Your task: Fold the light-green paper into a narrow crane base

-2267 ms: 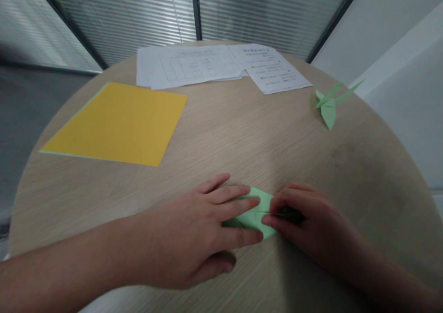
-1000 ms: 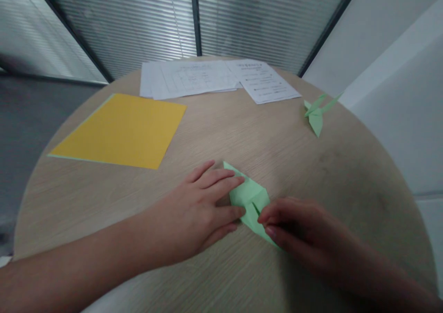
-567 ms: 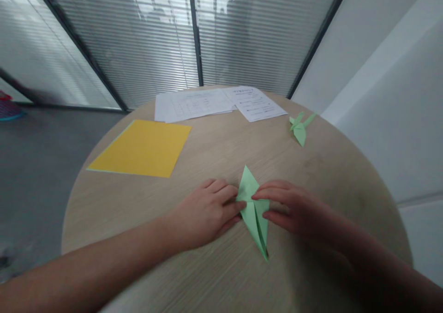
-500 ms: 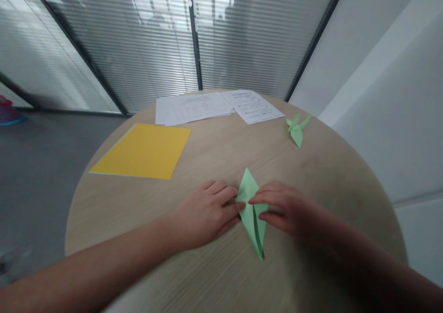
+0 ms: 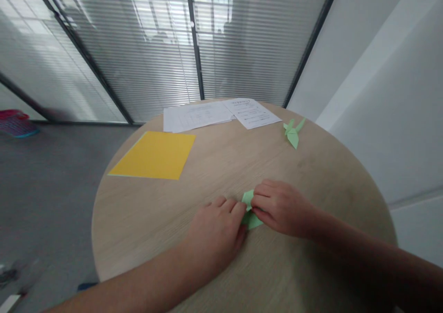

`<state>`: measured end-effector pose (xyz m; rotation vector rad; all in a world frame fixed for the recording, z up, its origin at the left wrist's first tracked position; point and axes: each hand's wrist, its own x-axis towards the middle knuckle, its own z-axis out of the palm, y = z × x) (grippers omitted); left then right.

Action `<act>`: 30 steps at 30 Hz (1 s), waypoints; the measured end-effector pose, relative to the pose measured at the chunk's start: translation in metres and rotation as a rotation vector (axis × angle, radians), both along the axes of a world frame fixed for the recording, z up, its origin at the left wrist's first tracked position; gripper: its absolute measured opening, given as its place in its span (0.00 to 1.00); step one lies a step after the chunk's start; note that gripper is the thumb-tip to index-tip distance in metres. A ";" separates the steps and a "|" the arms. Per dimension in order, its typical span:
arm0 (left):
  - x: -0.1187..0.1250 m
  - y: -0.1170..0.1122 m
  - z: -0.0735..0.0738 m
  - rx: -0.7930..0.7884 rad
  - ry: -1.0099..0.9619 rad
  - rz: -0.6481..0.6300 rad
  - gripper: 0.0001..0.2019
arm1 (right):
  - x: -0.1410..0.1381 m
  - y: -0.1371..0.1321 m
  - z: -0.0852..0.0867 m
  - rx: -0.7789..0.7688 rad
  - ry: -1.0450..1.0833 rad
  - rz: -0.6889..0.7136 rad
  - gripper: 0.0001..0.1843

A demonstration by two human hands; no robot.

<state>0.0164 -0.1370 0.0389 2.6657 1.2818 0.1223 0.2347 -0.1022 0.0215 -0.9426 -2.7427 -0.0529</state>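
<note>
A pale green folded origami paper [image 5: 254, 221] lies on the table in front of me, mostly covered by my fingers. My left hand [image 5: 218, 227] is closed at its left side, with thumb and fingertips on the paper. From the right, my right hand [image 5: 278, 207] pinches the paper near its upper part, the fingertips bent in. Both hands' fingertips almost meet over it. Only a top piece and a lower corner of the green paper show.
A green origami crane [image 5: 293, 133] stands at the back right of the round wooden table [image 5: 221, 165]. Yellow square paper [image 5: 155, 156] lies at left, printed white sheets [image 5: 200, 115] at the far edge. A red and blue basket [image 5: 17, 123] is on the floor.
The green paper was a long diamond pointing toward me; now its near point no longer shows and it looks shorter. My hands have drawn closer together over it. The view has shifted slightly.
</note>
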 end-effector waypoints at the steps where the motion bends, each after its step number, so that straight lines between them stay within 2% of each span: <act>1: 0.000 0.003 -0.001 0.005 0.015 -0.004 0.05 | 0.000 0.001 0.000 0.021 0.010 0.019 0.09; 6: -0.013 0.024 -0.010 0.059 -0.022 -0.115 0.06 | 0.006 0.008 -0.001 -0.041 0.118 0.100 0.06; 9: -0.022 0.035 -0.015 0.072 -0.126 -0.247 0.08 | 0.009 0.013 -0.004 -0.092 0.129 0.155 0.07; 11: -0.026 0.041 -0.017 0.055 -0.206 -0.288 0.09 | 0.008 0.013 -0.007 -0.098 0.149 0.150 0.10; 14: -0.029 0.045 -0.020 0.035 -0.285 -0.216 0.09 | 0.004 0.010 -0.013 -0.130 0.215 0.035 0.11; 17: -0.030 0.042 -0.024 0.057 -0.329 -0.127 0.06 | 0.002 0.007 -0.017 -0.179 0.297 -0.074 0.07; 21: -0.028 0.036 -0.027 0.104 -0.322 -0.110 0.02 | -0.001 0.006 -0.017 -0.206 0.381 -0.141 0.04; 27: -0.025 0.036 -0.029 0.172 -0.281 -0.064 0.02 | -0.004 0.005 -0.017 -0.234 0.310 -0.243 0.05; 30: -0.025 0.036 -0.029 0.189 -0.258 -0.031 0.04 | -0.002 0.003 -0.017 -0.205 0.281 -0.236 0.06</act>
